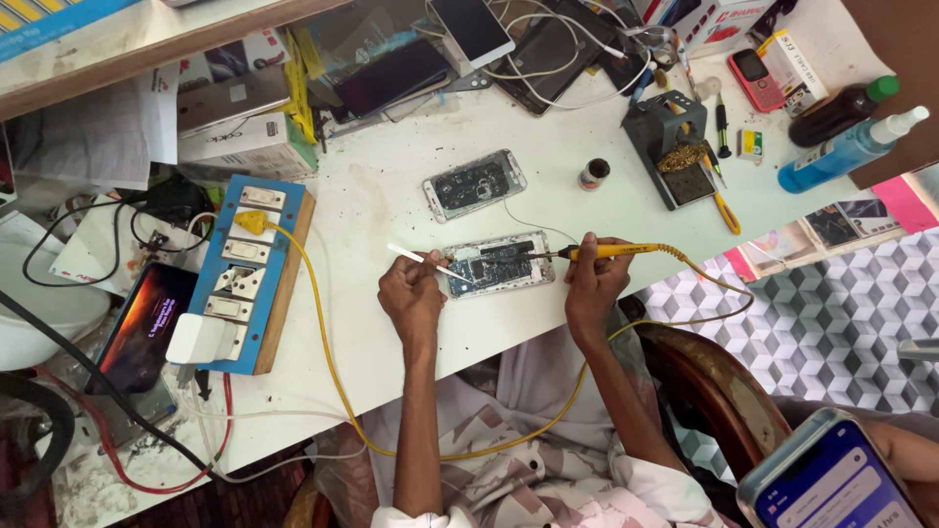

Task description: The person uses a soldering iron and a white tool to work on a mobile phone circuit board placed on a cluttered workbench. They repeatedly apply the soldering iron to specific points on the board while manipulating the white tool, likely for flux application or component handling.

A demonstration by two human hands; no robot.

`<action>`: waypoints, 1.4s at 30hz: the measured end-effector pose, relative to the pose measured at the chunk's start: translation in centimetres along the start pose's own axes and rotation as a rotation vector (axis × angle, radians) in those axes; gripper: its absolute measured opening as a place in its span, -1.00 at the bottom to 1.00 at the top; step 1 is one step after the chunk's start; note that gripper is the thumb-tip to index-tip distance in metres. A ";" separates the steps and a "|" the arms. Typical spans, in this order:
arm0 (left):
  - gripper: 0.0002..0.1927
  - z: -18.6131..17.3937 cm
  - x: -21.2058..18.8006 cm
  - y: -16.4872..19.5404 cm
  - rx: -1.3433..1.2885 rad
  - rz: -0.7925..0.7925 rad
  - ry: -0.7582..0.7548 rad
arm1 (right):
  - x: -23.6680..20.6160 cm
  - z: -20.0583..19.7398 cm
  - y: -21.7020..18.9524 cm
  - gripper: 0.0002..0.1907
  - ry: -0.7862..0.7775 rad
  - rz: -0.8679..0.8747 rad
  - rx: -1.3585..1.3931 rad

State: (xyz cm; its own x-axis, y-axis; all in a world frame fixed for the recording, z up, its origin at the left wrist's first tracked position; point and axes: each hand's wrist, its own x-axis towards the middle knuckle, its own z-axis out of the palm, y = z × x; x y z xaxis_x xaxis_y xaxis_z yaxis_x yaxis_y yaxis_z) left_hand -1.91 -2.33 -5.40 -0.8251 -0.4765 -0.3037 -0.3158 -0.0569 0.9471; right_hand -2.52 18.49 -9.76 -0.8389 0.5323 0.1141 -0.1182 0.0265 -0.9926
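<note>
Left hand (413, 296) pinches white tweezers (421, 259); right hand (593, 284) grips yellow soldering iron (611, 251) over opened phone (499, 265) on bench (391, 196).

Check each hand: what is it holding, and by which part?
The right hand grips a yellow soldering iron by its handle, tip on the opened phone. The left hand pinches a thin white stick near its middle.

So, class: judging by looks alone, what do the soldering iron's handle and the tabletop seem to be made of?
Soldering iron in the right hand: the handle looks like glossy yellow plastic, uniformly coloured, with a dark metal-looking tip. Tabletop: probably white laminate or painted board, smooth, flat and speckled with dark debris.
</note>
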 end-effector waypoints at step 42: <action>-0.91 -0.1 0.3 -0.4 -0.055 0.026 -0.023 | 0.1 -0.3 1.3 -0.75 0.002 0.013 0.028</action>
State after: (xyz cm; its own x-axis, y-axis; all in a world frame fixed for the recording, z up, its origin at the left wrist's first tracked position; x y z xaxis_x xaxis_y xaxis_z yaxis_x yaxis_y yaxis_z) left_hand -2.01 -2.54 -5.90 -0.8432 -0.4585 -0.2806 -0.2682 -0.0936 0.9588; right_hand -2.57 18.81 -11.02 -0.8394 0.5340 0.1010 -0.1221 -0.0041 -0.9925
